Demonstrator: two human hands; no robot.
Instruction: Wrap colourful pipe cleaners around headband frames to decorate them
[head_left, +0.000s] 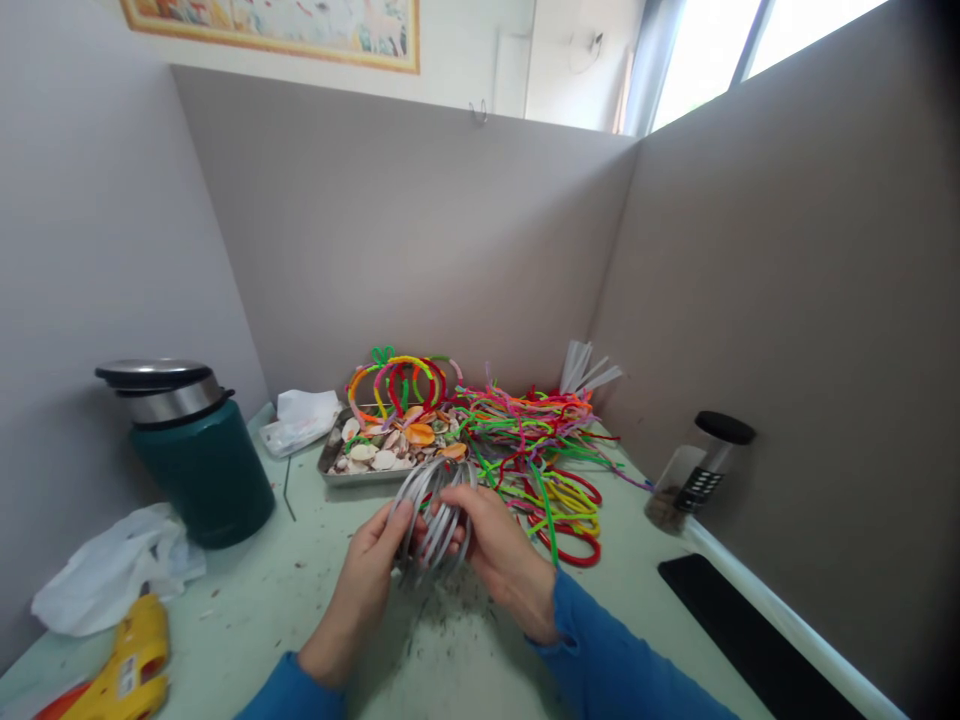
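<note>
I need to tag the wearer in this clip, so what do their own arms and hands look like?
Both arms wear long blue sleeves that end at the wrists. The left hand and right hand are bare: no gloves, and no rings, watch or markings can be seen on the fingers.

Yellow glue gun [127, 665] (lower left) is cut off by the edge.
</note>
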